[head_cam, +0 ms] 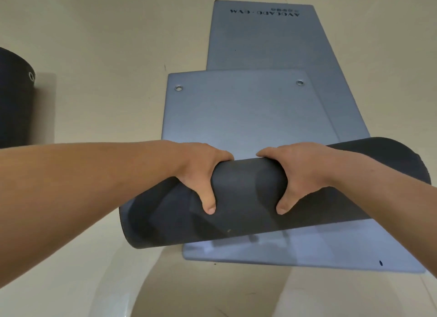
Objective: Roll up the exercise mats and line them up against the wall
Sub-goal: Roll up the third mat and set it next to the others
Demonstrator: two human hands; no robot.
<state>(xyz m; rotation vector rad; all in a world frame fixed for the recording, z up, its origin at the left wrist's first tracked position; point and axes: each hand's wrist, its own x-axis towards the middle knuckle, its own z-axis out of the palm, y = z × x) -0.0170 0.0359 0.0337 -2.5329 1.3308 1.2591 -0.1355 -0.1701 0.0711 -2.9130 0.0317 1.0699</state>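
Closest to my view, two bare forearms come in from the lower left and right, and both hands are on the rolled part of the mat (246,198). Left hand (201,172) grips the dark roll, fingers curled over its far side and thumb pressed on the near side. Right hand (300,174) holds it the same way, just beside the left, so the two sit close together near the middle of the roll. The roll lies across my view, tilted, its left end lower and nearer than its right.

Beyond the hands, the unrolled stretch of this mat (236,108) lies flat, grey-blue, with one metal eyelet (178,88) at its far left corner and another eyelet (300,82) at its far right corner. It rests on a second mat (260,37), also flat and set at a slight angle, which shows past the far end and again under the roll on the near side. I see black lettering (264,11) upside down at its far end.

Both mats lie on the pale floor (94,44). At the left edge I see a dark rolled-up mat (14,99), well apart from the others
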